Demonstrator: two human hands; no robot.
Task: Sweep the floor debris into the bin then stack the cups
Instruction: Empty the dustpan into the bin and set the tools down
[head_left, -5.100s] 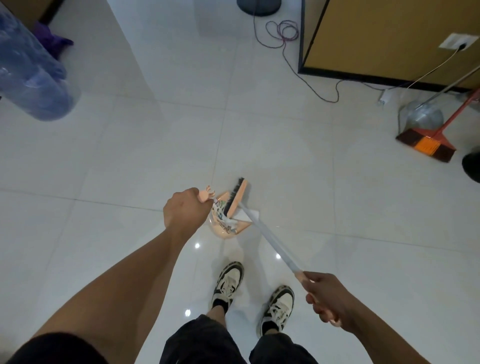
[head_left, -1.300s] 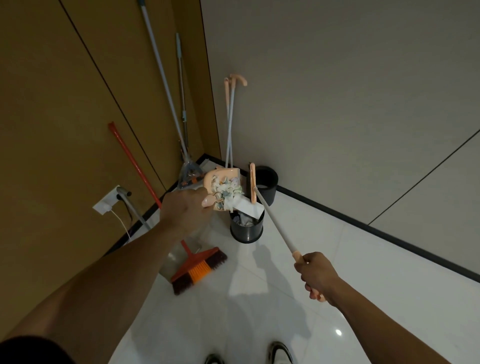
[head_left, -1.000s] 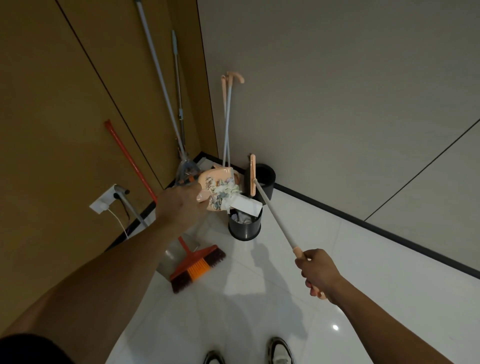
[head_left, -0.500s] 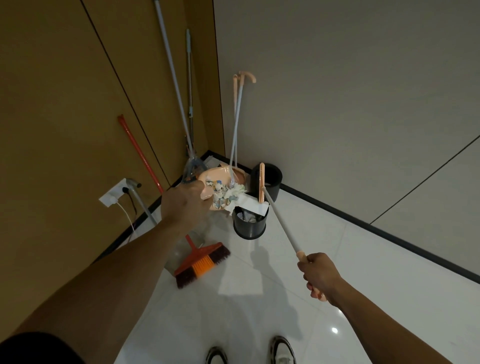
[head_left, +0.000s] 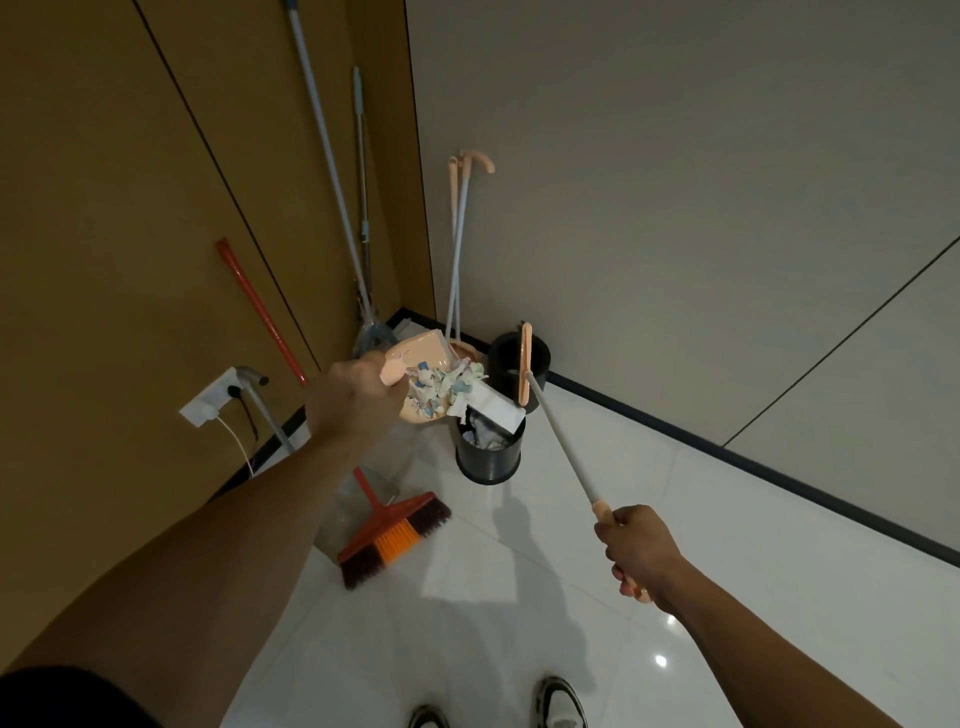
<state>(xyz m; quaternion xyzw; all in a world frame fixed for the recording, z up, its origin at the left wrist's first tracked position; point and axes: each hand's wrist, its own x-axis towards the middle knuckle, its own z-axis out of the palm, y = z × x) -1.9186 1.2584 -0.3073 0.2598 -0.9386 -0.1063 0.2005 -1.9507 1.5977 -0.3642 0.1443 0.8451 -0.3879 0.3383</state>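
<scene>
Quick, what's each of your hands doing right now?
Left hand: grips the dustpan full of debris.
Right hand: grips the broom handle.

No readable text, label, brand, number or sign anywhere in your view. Peach dustpan (head_left: 421, 358) shows no legible marking. White sheet (head_left: 493, 410) sliding off it looks blank. Scraps of debris (head_left: 441, 389) carry blue specks only, too small to read.
</scene>
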